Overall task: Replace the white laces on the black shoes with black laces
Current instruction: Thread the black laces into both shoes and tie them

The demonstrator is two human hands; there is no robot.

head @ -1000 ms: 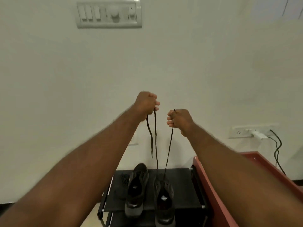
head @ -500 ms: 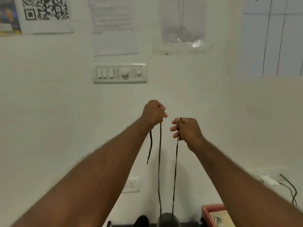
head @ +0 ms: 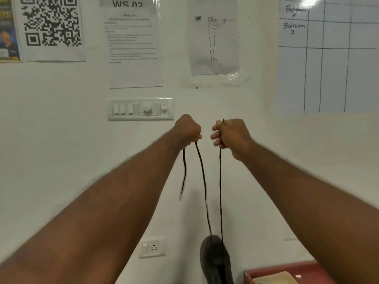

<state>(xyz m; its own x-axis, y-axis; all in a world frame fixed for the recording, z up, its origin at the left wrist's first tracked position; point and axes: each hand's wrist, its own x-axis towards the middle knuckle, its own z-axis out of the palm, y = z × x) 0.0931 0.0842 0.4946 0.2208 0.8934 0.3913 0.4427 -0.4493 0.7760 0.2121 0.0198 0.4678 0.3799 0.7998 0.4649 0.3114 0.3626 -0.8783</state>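
Both my arms stretch out in front of a white wall. My left hand (head: 187, 129) is a fist gripping one end of a black lace (head: 203, 181), with a short loose tail hanging below it. My right hand (head: 230, 135) grips the lace's other end, whose tip pokes up above the fingers. The two strands run down and meet at a black shoe (head: 216, 261) that hangs off the lace at the bottom of the view. The second shoe and any white laces are out of sight.
A switch panel (head: 140, 109) sits on the wall behind my hands, with papers and a whiteboard (head: 328, 54) above. A wall socket (head: 151, 247) is low down. A red tray (head: 287, 272) shows at the bottom right.
My view has tilted upward and both hands have risen, pulling the lace up. The shoe has lifted off the black shelf and hangs from the lace; shelf and other shoe have left the view.
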